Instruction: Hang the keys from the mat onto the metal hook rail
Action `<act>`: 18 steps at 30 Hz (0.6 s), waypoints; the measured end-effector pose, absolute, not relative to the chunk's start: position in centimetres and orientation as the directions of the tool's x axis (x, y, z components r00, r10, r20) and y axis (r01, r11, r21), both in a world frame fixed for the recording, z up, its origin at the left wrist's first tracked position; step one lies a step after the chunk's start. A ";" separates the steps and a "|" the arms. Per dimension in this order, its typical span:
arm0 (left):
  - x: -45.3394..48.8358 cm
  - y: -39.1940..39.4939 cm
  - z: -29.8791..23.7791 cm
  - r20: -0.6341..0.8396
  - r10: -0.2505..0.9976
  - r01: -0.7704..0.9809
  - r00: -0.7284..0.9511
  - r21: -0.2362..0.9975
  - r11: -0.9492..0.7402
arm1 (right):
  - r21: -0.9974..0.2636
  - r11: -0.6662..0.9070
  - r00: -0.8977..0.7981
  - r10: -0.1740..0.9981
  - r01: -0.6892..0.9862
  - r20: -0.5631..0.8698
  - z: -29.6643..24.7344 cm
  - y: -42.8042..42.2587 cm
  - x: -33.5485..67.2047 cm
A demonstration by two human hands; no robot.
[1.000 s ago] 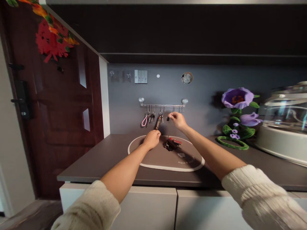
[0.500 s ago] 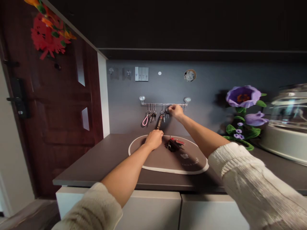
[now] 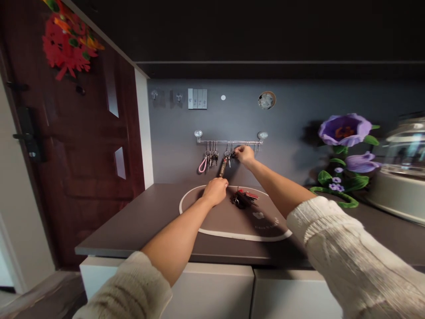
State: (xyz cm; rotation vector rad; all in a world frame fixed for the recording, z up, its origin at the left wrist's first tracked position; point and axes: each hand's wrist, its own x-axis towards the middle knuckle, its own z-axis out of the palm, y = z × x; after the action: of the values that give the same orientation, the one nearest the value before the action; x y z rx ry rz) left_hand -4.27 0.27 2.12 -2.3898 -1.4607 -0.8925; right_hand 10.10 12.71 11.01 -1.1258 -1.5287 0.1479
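Note:
My left hand (image 3: 215, 190) is closed around the lower end of a dark patterned key strap (image 3: 223, 167). The strap slants up to a key ring with keys (image 3: 228, 158) at the clear hook rail (image 3: 221, 142). Up at the rail, my right hand (image 3: 245, 155) pinches at a small bunch of keys (image 3: 233, 154) just right of that ring; its fingertips partly cover them. Further left on the rail hang several keys (image 3: 213, 158) and a pink loop strap (image 3: 202, 165). Below, a dark key bundle with red parts (image 3: 245, 197) lies on the brown mat (image 3: 212, 221).
Purple knitted flowers (image 3: 345, 130) and a clear-topped white appliance (image 3: 398, 190) stand on the counter (image 3: 133, 221) at the right. Two small hooks (image 3: 179, 96) and a switch-like panel (image 3: 197, 98) are on the wall. A dark cabinet (image 3: 249, 35) overhangs; a red-brown door (image 3: 83, 177) is left.
The view has shifted slightly. Both hands keep nearly the same places at the strap and the rail; the keys on the mat have not moved.

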 end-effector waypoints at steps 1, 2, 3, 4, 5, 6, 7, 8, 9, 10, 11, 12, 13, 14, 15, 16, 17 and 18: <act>-4.3 0.3 2.1 0.590 0.736 0.857 0.332 0.137 -0.497 | -0.638 0.532 0.134 0.701 0.556 0.701 10.9 12.8 10.2; -4.3 0.3 2.1 0.593 0.732 0.853 0.336 0.137 -0.503 | -0.635 0.536 0.131 0.698 0.556 0.704 10.8 12.9 10.2; -4.3 0.3 2.1 0.596 0.728 0.851 0.339 0.136 -0.507 | -0.634 0.540 0.128 0.697 0.554 0.706 10.7 12.9 10.3; -4.3 0.3 2.1 0.600 0.724 0.850 0.340 0.134 -0.510 | -0.636 0.541 0.127 0.699 0.550 0.704 10.5 13.0 10.3; -4.3 0.3 2.1 0.603 0.721 0.849 0.342 0.131 -0.512 | -0.642 0.538 0.129 0.703 0.546 0.699 10.5 13.0 10.3; -4.3 0.3 2.0 0.605 0.719 0.849 0.343 0.129 -0.513 | -0.649 0.534 0.133 0.709 0.542 0.693 10.4 13.0 10.3; -4.4 0.4 2.0 0.606 0.717 0.849 0.343 0.127 -0.513 | -0.657 0.528 0.136 0.715 0.538 0.686 10.3 13.0 10.2; -4.4 0.4 2.0 0.607 0.716 0.849 0.343 0.126 -0.513 | -0.665 0.523 0.140 0.720 0.534 0.679 10.2 13.0 10.2; -4.4 0.4 2.0 0.608 0.715 0.849 0.345 0.124 -0.514 | -0.671 0.520 0.143 0.725 0.529 0.674 10.2 13.0 10.1; -4.4 0.4 2.0 0.607 0.715 0.848 0.347 0.123 -0.515 | -0.676 0.518 0.144 0.728 0.525 0.670 10.2 12.9 10.1; -4.4 0.5 2.0 0.605 0.715 0.848 0.350 0.121 -0.517 | -0.679 0.519 0.144 0.730 0.519 0.668 10.1 12.9 10.0; -4.4 0.5 2.0 0.602 0.716 0.847 0.353 0.120 -0.518 | -0.682 0.522 0.142 0.731 0.512 0.667 10.1 12.9 10.0; -4.4 0.5 2.0 0.598 0.718 0.846 0.355 0.121 -0.520 | -0.684 0.527 0.141 0.731 0.505 0.668 10.1 12.9 10.1; -4.4 0.4 2.0 0.595 0.719 0.843 0.358 0.124 -0.523 | -0.685 0.532 0.139 0.730 0.498 0.669 10.0 12.9 10.1; -4.4 0.4 2.1 0.593 0.720 0.841 0.361 0.128 -0.526 | -0.686 0.537 0.136 0.730 0.491 0.669 10.0 12.8 10.2; -4.4 0.4 2.1 0.591 0.720 0.837 0.363 0.133 -0.531 | -0.688 0.541 0.132 0.732 0.484 0.669 10.0 12.7 10.2; -4.4 0.3 2.1 0.592 0.718 0.833 0.366 0.137 -0.537 | -0.690 0.542 0.129 0.734 0.479 0.666 10.0 12.6 10.3; -4.4 0.3 2.1 0.594 0.714 0.827 0.371 0.138 -0.545 | -0.693 0.541 0.126 0.739 0.476 0.662 9.9 12.5 10.4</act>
State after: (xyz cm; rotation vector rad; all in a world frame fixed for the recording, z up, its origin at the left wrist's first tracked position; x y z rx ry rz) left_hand -4.45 0.26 2.13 -2.4449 -1.3905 -0.9169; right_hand 10.43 12.47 9.94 -1.0858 -1.5181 0.2599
